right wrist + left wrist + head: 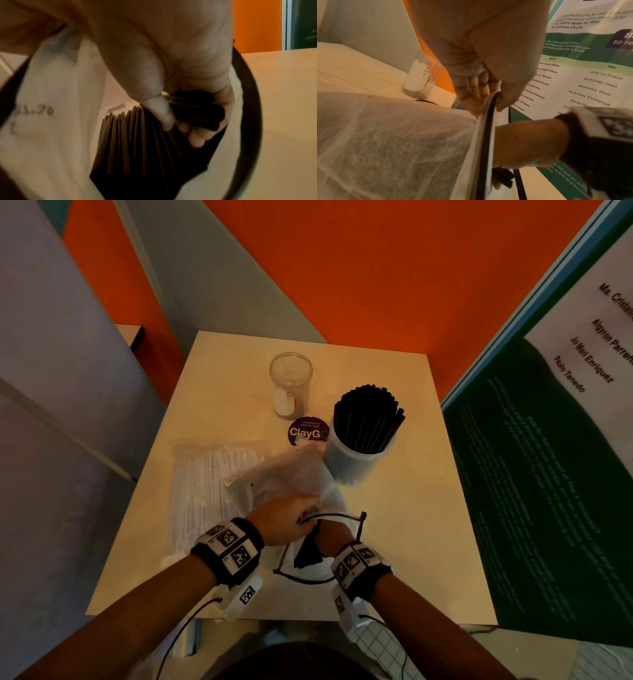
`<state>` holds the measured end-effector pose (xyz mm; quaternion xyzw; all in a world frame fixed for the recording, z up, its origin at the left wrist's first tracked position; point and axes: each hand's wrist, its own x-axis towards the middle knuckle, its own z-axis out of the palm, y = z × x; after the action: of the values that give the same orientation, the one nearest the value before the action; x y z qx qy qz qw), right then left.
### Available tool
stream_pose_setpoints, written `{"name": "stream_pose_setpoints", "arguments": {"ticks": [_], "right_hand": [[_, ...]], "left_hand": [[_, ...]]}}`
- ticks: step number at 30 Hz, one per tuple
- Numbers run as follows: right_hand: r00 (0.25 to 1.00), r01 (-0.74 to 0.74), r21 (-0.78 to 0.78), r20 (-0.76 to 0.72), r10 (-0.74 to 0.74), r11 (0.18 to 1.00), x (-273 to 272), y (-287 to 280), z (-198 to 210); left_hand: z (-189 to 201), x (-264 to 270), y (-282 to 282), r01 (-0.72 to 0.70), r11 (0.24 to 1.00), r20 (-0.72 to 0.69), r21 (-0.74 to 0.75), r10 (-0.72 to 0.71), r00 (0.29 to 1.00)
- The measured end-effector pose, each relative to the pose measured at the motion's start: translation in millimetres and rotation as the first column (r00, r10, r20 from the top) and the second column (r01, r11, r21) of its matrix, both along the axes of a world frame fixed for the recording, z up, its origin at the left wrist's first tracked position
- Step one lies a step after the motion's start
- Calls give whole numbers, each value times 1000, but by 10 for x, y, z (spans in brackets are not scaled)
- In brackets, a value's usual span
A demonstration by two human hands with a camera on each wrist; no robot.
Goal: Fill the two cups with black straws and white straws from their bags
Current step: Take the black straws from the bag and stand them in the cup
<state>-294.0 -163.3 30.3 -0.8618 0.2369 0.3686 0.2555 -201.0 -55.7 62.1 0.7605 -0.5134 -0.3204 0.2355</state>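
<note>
Head view: small pale table (428, 508), back edge against an orange wall, a green poster board close on the right side. Bare tabletop lies right of the hands and along the near edge.

Empty clear cup (290, 385) stands at the back; the second cup (356, 457), packed with black straws (368, 414), stands just right of it, nearer. A round purple sticker (306, 432) sits between them, partly covered by the white bag (291, 474). Bag of white straws (209, 491) lies flat at the left, its near end hidden behind the left wrist.

Left hand (284, 518) pinches the black-trimmed rim of the white bag (486, 121), thumb against fingertips, holding the mouth open. Right hand (180, 81) is sunk inside that bag, hidden from the head view past the wrist; thumb and curled fingers grip a bunch of black straws (197, 113). More straws (137, 142) fan out below, their far ends lost in shadow. Printing on the bag wall is blurred, unreadable.
</note>
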Motion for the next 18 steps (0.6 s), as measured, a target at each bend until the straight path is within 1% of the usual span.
{"name": "stream_pose_setpoints", "arguments": {"ticks": [2, 4, 5, 6, 8, 9, 10, 12, 14, 16, 18], "right_hand": [[1000, -2, 52, 26, 1, 999, -67, -65, 110], [1000, -1, 55, 27, 0, 998, -173, -167, 218], [1000, -23, 53, 9, 22, 998, -238, -225, 309], [998, -63, 59, -18, 64, 996, -310, -297, 400], [981, -157, 19, -109, 158, 987, -460, -458, 604], [968, -204, -22, -153, 198, 979, -521, -542, 726], [956, -247, -62, -175, 234, 967, -573, -632, 846], [944, -297, -129, -191, 270, 946, -659, -806, 1085], [942, -324, -178, -157, 298, 929, -717, -962, 1356], [942, -336, -208, -102, 321, 919, -762, -1080, 1610], [942, -336, -206, -50, 333, 919, -785, -1188, 1817]], "left_hand": [[-16, -2, -31, 25, 1000, 13, -5, -25, 1000], [-31, -10, -72, 39, 999, 44, -9, -39, 998], [-39, -17, -91, 48, 999, 77, -8, -47, 996], [-55, -26, -114, 71, 997, 142, -15, -68, 988], [-88, -72, -179, 173, 984, 317, -49, -149, 937], [-88, -113, -226, 230, 971, 372, -70, -188, 909], [-74, -162, -284, 273, 958, 393, -84, -220, 893], [-13, -275, -415, 317, 943, 363, -98, -263, 894], [56, -403, -564, 325, 941, 276, -94, -289, 917], [148, -511, -702, 301, 951, 120, -74, -291, 949], [234, -580, -804, 263, 963, -33, -66, -266, 964]]}}
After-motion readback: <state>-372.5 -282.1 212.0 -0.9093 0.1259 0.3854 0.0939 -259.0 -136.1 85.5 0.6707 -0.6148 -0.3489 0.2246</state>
